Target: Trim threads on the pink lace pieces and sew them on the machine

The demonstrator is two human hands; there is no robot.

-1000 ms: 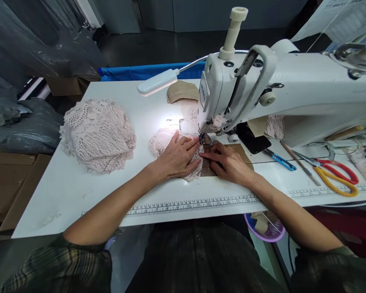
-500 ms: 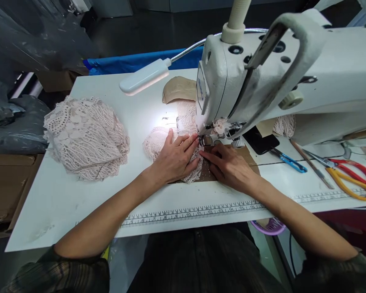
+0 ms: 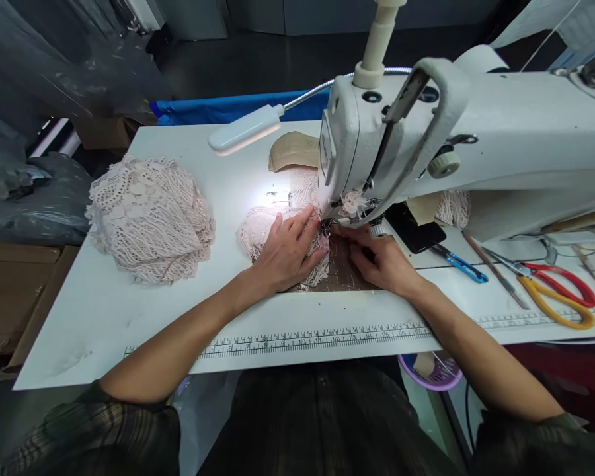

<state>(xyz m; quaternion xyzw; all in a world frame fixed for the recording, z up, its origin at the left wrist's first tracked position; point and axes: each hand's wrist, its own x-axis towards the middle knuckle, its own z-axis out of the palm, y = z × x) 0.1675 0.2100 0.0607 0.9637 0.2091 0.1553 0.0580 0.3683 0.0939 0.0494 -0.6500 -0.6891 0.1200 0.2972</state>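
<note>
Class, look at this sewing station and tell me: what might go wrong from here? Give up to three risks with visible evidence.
1. Fingers of the left hand and right hand are close to the presser foot; one might be pricked if the sewing machine runs.
2. The lace piece under the left hand could bunch or skew.
3. The scissors lie on the right forearm's side; a sweep might knock them.

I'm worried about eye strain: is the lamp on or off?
On: the lamp has a glowing lower edge, and a bright patch lies on the table beside the lace.
</note>
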